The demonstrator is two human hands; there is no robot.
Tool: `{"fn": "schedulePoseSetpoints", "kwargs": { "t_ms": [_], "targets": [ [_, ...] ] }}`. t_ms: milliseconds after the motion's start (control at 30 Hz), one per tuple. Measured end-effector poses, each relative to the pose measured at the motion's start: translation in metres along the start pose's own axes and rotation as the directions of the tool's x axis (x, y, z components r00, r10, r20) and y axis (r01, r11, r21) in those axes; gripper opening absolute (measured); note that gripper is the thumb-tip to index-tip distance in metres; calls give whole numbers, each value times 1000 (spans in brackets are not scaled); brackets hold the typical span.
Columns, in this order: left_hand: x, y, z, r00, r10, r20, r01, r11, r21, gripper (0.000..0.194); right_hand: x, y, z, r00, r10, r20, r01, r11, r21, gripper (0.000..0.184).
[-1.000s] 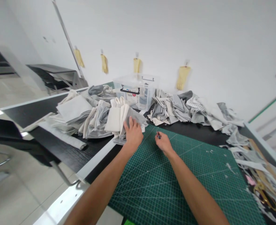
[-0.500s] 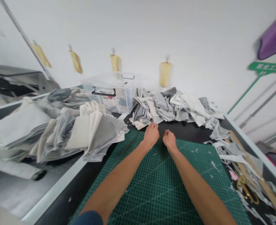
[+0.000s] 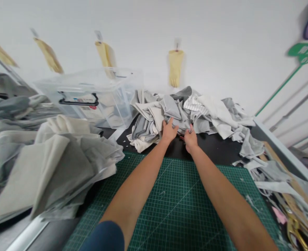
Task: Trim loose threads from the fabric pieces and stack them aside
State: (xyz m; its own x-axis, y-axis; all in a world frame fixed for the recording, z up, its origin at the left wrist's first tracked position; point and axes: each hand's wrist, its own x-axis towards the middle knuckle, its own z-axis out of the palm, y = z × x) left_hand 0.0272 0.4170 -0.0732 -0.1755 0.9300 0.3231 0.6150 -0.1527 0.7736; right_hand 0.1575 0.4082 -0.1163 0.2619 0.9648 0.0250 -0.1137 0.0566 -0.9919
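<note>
My left hand [image 3: 170, 131] is at the front of a heap of folded cloth pieces, its fingers on the edge of a folded grey cloth [image 3: 171, 107], with the thumb apart from the index finger. My right hand [image 3: 190, 139] is closed just beside it, at the same cloth's lower edge. A small dark reddish tool [image 3: 182, 138] shows at the right fingers; its kind is too small and blurred to tell. Below both forearms lies a green cutting mat [image 3: 174, 202] with a grid.
A clear plastic box [image 3: 112, 104] stands behind a large cloth pile [image 3: 62, 157] on the left. On the right are cloth scraps, wooden strips and gold-handled scissors [image 3: 295, 230]. Yellow gloves [image 3: 175, 68] hang on the wall.
Both hands have moved forward from the mat's far edge to the cloth heap. My left fingers have spread onto the grey cloth. The view has shifted closer to the heap.
</note>
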Motion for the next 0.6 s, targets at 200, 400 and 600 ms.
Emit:
{"fn": "schedulePoseSetpoints", "kwargs": {
  "t_ms": [200, 400, 600],
  "targets": [
    [19, -12, 24, 988, -153, 34, 156, 973, -169, 36, 30, 10, 9, 997, 57, -51, -56, 998, 16, 42],
    [-20, 3, 17, 984, -169, 50, 176, 961, -211, 39, 13, 0, -18, 990, -60, -126, 50, 996, -79, 43],
    [-97, 48, -12, 992, -117, 55, 126, 973, -192, 38, -44, -21, -59, 981, -176, -76, 158, 967, -202, 48]
  ]
}}
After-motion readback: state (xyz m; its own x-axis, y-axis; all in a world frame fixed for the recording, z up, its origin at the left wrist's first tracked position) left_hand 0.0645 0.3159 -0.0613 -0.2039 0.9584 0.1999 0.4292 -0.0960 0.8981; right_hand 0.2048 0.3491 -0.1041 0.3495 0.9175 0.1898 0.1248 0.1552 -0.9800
